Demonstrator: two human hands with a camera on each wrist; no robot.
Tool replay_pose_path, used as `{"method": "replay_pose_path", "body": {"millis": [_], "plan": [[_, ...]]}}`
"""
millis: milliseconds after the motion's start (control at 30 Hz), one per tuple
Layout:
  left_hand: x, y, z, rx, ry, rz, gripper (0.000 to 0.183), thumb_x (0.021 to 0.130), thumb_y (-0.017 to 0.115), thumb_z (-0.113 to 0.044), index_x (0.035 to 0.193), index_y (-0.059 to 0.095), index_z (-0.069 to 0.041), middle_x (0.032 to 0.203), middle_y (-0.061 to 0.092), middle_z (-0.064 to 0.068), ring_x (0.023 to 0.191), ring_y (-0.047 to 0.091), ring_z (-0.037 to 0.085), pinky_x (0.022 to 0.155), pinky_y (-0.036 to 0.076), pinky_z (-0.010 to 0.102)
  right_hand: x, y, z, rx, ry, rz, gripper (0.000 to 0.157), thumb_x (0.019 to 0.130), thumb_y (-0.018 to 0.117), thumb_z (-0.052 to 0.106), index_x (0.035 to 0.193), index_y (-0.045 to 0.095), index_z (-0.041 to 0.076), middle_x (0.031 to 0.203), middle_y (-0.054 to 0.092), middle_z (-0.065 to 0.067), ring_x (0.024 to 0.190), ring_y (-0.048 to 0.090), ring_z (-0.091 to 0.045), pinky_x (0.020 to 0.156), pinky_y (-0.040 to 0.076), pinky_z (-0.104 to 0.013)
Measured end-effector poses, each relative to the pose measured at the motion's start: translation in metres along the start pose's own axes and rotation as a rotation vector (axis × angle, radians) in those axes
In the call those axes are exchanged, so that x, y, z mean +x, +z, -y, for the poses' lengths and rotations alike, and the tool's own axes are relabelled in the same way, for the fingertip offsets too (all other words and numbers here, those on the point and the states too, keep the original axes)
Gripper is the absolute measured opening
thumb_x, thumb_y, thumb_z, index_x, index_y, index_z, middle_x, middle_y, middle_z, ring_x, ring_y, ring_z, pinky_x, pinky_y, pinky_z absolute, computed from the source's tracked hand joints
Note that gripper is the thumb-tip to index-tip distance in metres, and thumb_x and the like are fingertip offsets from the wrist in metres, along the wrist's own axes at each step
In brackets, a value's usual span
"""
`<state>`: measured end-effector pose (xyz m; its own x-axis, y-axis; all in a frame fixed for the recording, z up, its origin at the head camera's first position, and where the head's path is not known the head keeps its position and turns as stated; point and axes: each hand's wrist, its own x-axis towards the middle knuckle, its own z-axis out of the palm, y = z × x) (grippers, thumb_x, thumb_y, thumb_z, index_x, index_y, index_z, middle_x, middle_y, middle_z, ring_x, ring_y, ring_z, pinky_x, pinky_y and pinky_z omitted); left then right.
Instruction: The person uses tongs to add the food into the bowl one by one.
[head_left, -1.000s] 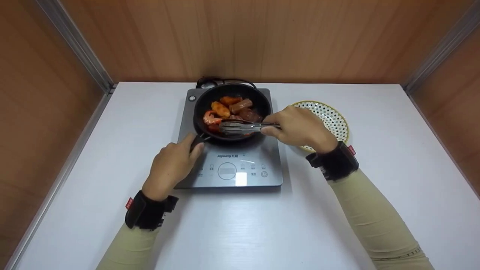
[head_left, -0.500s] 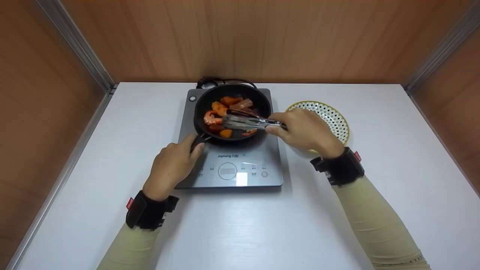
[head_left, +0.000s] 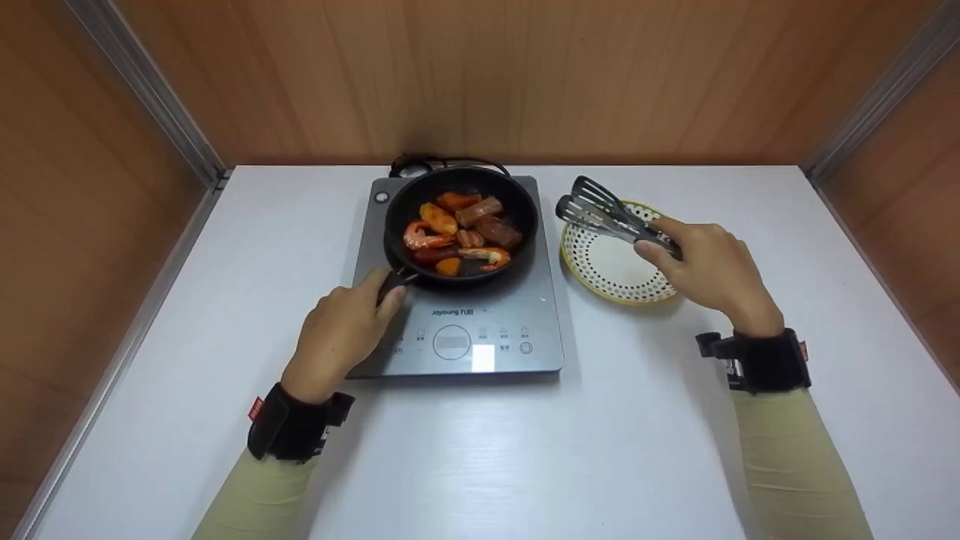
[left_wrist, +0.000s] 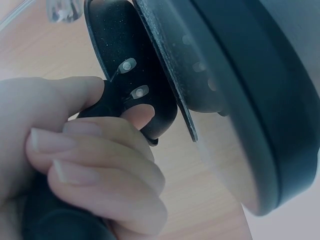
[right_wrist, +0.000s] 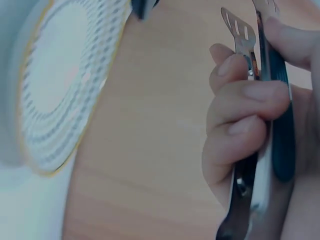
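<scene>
With its fingers curled round the black handle (left_wrist: 67,220), my left hand (head_left: 339,330) holds the frying pan (head_left: 525,225), which sits on the induction cooker (head_left: 502,352). Inside the pan lie two shrimps, one at the left (head_left: 424,237) and one at the front right (head_left: 486,257), with brown meat pieces (head_left: 496,232) and orange chunks (head_left: 439,218). My right hand (head_left: 712,266) grips slotted metal tongs (head_left: 600,210) above a dotted plate (head_left: 600,262) with a yellow rim. The tongs' heads are spread apart with nothing between them. In the right wrist view the fingers wrap round the tongs' arms (right_wrist: 275,125).
A black cord (head_left: 450,160) runs behind the cooker near the wooden back wall (head_left: 480,82). Wooden side panels with metal edges flank the white table (head_left: 480,457). The plate stands just right of the cooker.
My right hand has lifted the tongs out of the pan and carried them right, over the plate. The shrimp and meat beneath them now show. The left hand and pan stay put.
</scene>
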<state>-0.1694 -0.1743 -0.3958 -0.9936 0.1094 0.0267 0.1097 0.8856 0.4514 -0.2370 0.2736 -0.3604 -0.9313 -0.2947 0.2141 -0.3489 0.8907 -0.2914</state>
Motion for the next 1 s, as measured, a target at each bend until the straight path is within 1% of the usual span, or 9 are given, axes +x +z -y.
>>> {"method": "replay_pose_path", "body": {"millis": [67, 200, 333, 567, 767, 867, 1000], "plan": [[0.0, 0.0, 0.0, 0.001, -0.001, -0.001, 0.031, 0.112, 0.053, -0.039, 0.126, 0.057, -0.012, 0.083, 0.063, 0.017, 0.075, 0.061, 0.033, 0.059, 0.04, 0.042, -0.002, 0.001, -0.01, -0.002, 0.038, 0.004, 0.043, 0.108, 0.059, 0.049, 0.123, 0.07, 0.011, 0.082, 0.061, -0.01, 0.078, 0.055, -0.031, 0.064, 0.037, -0.046], [-0.001, -0.002, 0.001, 0.001, -0.014, -0.001, 0.033, 0.112, 0.052, -0.04, 0.128, 0.057, -0.012, 0.087, 0.065, 0.019, 0.077, 0.062, 0.034, 0.06, 0.041, 0.043, -0.002, 0.004, -0.024, -0.008, 0.093, 0.024, 0.054, 0.107, 0.058, 0.054, 0.139, 0.068, 0.012, 0.094, 0.068, -0.013, 0.084, 0.058, -0.034, 0.067, 0.04, -0.05], [-0.002, -0.002, 0.0, -0.002, -0.017, 0.001, 0.033, 0.112, 0.052, -0.041, 0.128, 0.057, -0.012, 0.087, 0.066, 0.019, 0.078, 0.062, 0.035, 0.06, 0.041, 0.043, -0.001, 0.008, -0.034, -0.014, 0.121, 0.041, 0.056, 0.106, 0.058, 0.055, 0.142, 0.065, 0.012, 0.1, 0.069, -0.017, 0.087, 0.06, -0.036, 0.069, 0.043, -0.055], [-0.002, -0.002, -0.001, 0.003, 0.008, -0.023, 0.029, 0.112, 0.054, -0.039, 0.122, 0.057, -0.011, 0.083, 0.065, 0.019, 0.075, 0.064, 0.035, 0.057, 0.041, 0.043, -0.002, 0.017, -0.044, -0.024, 0.17, 0.072, 0.07, 0.105, 0.056, 0.06, 0.148, 0.057, 0.006, 0.116, 0.069, -0.028, 0.1, 0.065, -0.045, 0.076, 0.047, -0.062], [-0.002, -0.002, -0.001, 0.008, 0.005, -0.021, 0.029, 0.112, 0.054, -0.039, 0.121, 0.057, -0.012, 0.082, 0.064, 0.017, 0.072, 0.061, 0.033, 0.056, 0.04, 0.042, -0.001, 0.025, -0.051, -0.038, 0.188, 0.091, 0.07, 0.106, 0.054, 0.059, 0.147, 0.057, 0.003, 0.126, 0.067, -0.034, 0.111, 0.065, -0.053, 0.081, 0.048, -0.066], [-0.002, -0.002, -0.001, 0.01, 0.004, -0.02, 0.029, 0.112, 0.054, -0.039, 0.121, 0.057, -0.012, 0.081, 0.063, 0.017, 0.072, 0.06, 0.032, 0.056, 0.039, 0.042, -0.001, 0.029, -0.053, -0.047, 0.192, 0.109, 0.069, 0.106, 0.055, 0.058, 0.146, 0.058, 0.003, 0.126, 0.067, -0.034, 0.113, 0.064, -0.055, 0.083, 0.048, -0.066], [-0.002, -0.002, -0.001, 0.023, 0.007, -0.023, 0.03, 0.112, 0.054, -0.04, 0.121, 0.057, -0.012, 0.082, 0.064, 0.018, 0.072, 0.063, 0.035, 0.055, 0.04, 0.043, -0.002, 0.034, -0.055, -0.037, 0.19, 0.124, 0.066, 0.106, 0.057, 0.055, 0.144, 0.059, 0.001, 0.116, 0.069, -0.031, 0.103, 0.066, -0.048, 0.081, 0.048, -0.063]]}}
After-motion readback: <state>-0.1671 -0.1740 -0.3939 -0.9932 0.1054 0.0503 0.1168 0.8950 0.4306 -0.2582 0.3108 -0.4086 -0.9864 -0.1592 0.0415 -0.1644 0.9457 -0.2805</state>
